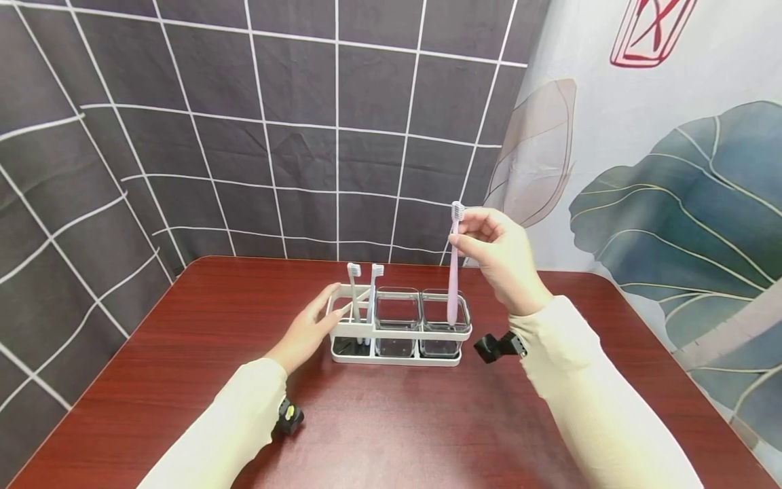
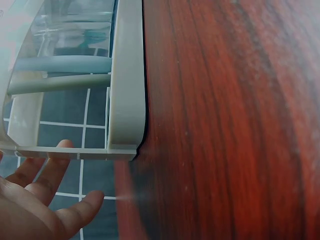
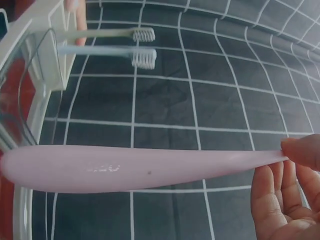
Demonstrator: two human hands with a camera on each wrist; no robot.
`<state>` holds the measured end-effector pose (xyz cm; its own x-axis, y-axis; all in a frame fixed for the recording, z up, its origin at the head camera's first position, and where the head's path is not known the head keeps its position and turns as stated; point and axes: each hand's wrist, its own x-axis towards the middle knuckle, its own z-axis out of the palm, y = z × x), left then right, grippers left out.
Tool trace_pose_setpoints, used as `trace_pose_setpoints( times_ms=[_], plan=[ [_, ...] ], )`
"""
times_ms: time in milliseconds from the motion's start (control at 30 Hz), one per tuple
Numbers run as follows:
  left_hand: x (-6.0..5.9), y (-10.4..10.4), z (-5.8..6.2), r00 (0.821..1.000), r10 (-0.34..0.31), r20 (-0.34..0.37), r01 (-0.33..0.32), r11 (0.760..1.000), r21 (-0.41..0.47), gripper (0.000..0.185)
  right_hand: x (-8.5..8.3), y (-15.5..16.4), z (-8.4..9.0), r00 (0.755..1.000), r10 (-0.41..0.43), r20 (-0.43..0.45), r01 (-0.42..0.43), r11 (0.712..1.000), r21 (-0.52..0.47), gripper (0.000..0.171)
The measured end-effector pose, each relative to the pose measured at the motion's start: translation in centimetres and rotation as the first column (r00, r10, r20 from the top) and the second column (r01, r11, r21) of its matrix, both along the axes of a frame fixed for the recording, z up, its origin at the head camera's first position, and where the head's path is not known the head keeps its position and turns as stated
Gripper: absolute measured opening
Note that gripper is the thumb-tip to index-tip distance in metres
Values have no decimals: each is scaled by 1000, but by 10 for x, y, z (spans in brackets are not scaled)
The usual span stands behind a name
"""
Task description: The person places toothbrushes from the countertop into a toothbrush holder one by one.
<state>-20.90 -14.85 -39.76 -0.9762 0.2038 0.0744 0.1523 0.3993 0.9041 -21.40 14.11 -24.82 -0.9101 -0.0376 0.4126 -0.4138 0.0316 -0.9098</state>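
A white toothbrush rack stands on the red-brown table, with two clear cups in its middle and right bays. Two toothbrushes stand upright in its left bay. My right hand pinches a pink toothbrush near its head, holding it upright with its lower end inside the right cup. My left hand rests with straight fingers against the rack's left end. In the right wrist view the pink handle crosses the frame, with the two brush heads above it.
A dark tiled cloth hangs behind the table, and a leaf-print curtain hangs at the right. Black wrist-camera mounts sit on both sleeves. Bare tabletop stretches in front of the rack.
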Motion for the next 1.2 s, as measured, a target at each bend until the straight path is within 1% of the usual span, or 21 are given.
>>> trace_pose_setpoints(
  times_ms=[167,400,567,633,767,867,1200],
  plan=[
    [0,-2,-2,1000,5,-6,-5,1000,2,57,1,-12,-3,1000,10,-9,-11,996,-87,35],
    [0,-3,-2,1000,7,-18,-7,1000,-5,58,5,-28,-6,999,8,-33,-14,978,-206,36],
    [0,-3,-2,1000,13,5,-13,1000,-4,59,7,-40,-10,998,7,-63,-23,963,-267,37],
    [0,-3,-2,1000,16,14,-16,1000,-1,59,9,-45,-12,997,15,-78,-36,960,-279,37],
    [0,-2,-1,1000,12,9,-12,1000,-4,59,11,-55,-16,993,38,-108,-69,952,-299,36],
    [1,-1,0,1000,12,10,-12,1000,3,58,14,-62,-18,991,46,-122,-80,952,-295,36],
    [-2,0,-2,1000,6,0,-6,1000,6,59,14,-78,-23,989,77,-126,-109,954,-277,35]
  ],
)
